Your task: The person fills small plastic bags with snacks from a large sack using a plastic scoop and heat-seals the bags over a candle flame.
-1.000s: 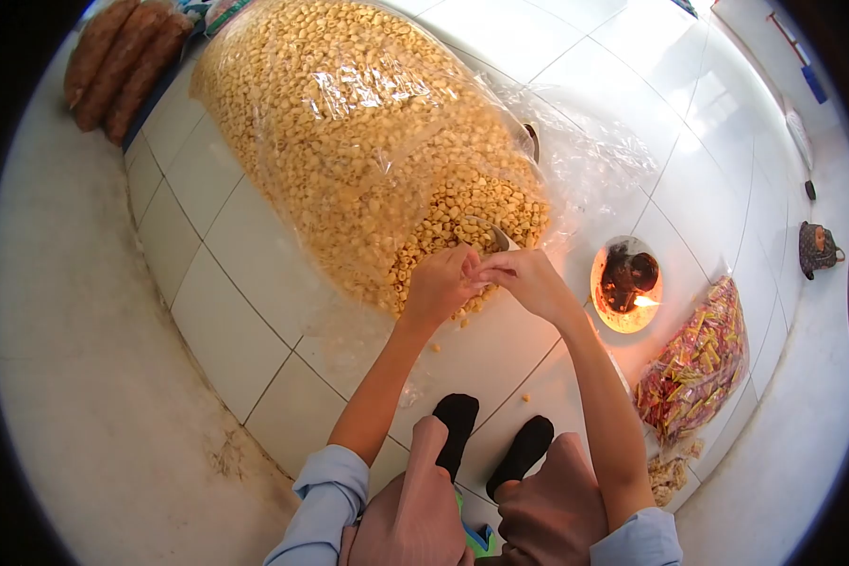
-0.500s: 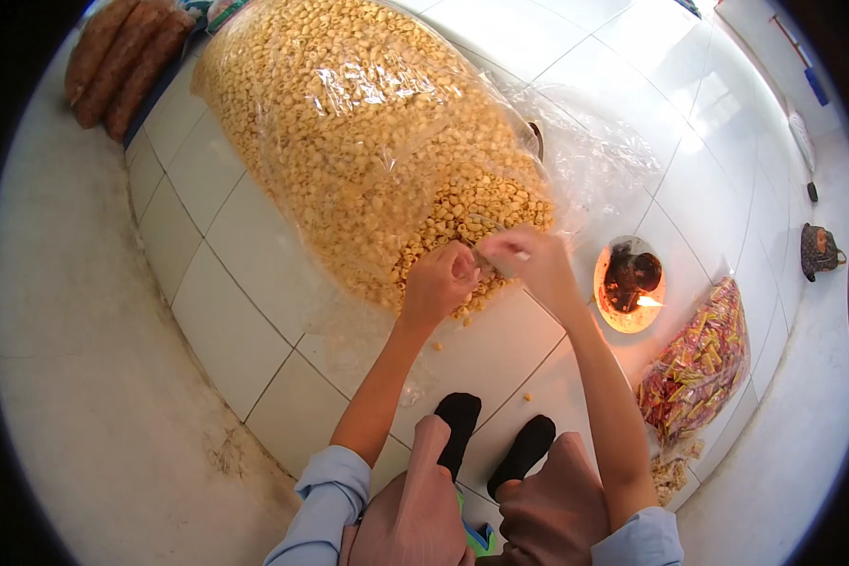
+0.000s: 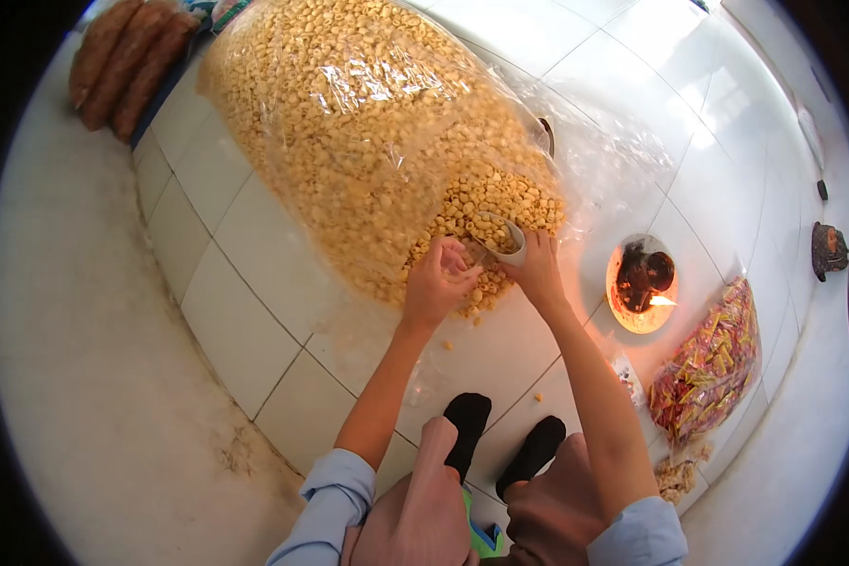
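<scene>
A large clear plastic sack (image 3: 368, 123) full of small golden puffed snacks lies on the floor, its open end toward me. At that opening my right hand (image 3: 535, 274) is closed around a white scoop (image 3: 511, 247), with some snacks in the scoop's bowl. Just to the left, my left hand (image 3: 441, 283) has its fingers curled on a small clear plastic bag (image 3: 477, 253), which is hard to see against the loose snacks (image 3: 476, 203). The scoop's mouth points left, over the pile and close to the small bag.
Right of the sack, a lit flame burns in a round dish (image 3: 640, 316). Beyond it stands a clear bag of red and yellow packets (image 3: 707, 363). Long brown-filled bags (image 3: 127, 66) lie at the far left. My black-socked feet (image 3: 467, 424) are below, near a few stray snacks.
My right hand was blurred near my left hand; now it grips the scoop with snacks in it, slightly lower and right. My left hand stays near the sack's opening.
</scene>
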{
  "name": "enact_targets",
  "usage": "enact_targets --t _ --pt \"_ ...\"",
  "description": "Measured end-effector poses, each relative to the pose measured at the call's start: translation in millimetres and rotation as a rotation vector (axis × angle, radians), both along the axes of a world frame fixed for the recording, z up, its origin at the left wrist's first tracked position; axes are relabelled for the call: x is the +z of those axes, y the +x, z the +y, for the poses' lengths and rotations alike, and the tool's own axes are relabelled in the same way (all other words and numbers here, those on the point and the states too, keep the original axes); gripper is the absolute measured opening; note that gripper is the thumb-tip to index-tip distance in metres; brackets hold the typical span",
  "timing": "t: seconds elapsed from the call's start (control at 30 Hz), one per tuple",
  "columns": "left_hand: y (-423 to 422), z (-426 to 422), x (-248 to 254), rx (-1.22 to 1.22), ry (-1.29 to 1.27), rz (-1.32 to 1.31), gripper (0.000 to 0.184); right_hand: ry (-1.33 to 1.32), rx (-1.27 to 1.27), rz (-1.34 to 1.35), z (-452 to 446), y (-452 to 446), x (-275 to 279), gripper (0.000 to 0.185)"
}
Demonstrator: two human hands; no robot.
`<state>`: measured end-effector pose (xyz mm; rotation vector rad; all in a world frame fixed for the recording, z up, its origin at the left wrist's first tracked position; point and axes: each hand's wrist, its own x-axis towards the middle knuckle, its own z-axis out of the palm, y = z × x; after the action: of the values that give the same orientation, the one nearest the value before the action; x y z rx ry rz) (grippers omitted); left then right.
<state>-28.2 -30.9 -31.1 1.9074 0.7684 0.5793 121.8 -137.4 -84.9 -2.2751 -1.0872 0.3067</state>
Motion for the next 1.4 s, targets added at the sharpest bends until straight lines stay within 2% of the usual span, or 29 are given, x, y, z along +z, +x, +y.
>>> enact_targets --t 0.13,0.27,0.33,0.43,0.77,0.9,0.97,1.13,1.2,1.3,1.37,1.4 --pt "1 3 -9 0.016 -0.001 -0.064 0.04 0.081 0.036 0.122 -9 14 46 0.064" --pt "4 3 -6 0.014 0.014 -0.081 0.046 0.052 0.176 0.057 -22 32 120 0.061" --pt "7 2 -4 0.003 0.03 -0.085 0.047 -0.002 0.263 0.183 -23 35 165 0.06" --pt "10 0 -3 -0.015 0.065 -0.1 0.049 -0.126 0.374 0.085 -21 40 197 0.06" --pt "14 3 6 -0.038 0.169 -0.077 0.053 -0.225 0.474 0.013 -9 34 210 0.053" --pt "15 4 3 -0.047 0.199 -0.068 0.055 -0.204 0.498 -0.102 -4 28 215 0.052" --pt "16 3 2 -0.028 0.21 -0.112 0.048 -0.187 0.493 -0.141 -2 24 219 0.053" --pt "17 1 7 -0.043 0.177 -0.098 0.051 -0.321 0.527 -0.22 9 12 230 0.055" --pt "19 0 7 -0.039 0.159 -0.083 0.053 -0.288 0.557 -0.258 10 10 230 0.055" --pt "21 1 2 -0.036 0.275 -0.177 0.058 -0.24 0.594 -0.314 13 7 232 0.056" --pt "19 1 4 -0.034 0.169 -0.095 0.056 -0.225 0.601 -0.334 14 5 234 0.056" --pt "18 1 4 -0.034 0.169 -0.093 0.056 -0.172 0.604 -0.406 14 4 234 0.049"
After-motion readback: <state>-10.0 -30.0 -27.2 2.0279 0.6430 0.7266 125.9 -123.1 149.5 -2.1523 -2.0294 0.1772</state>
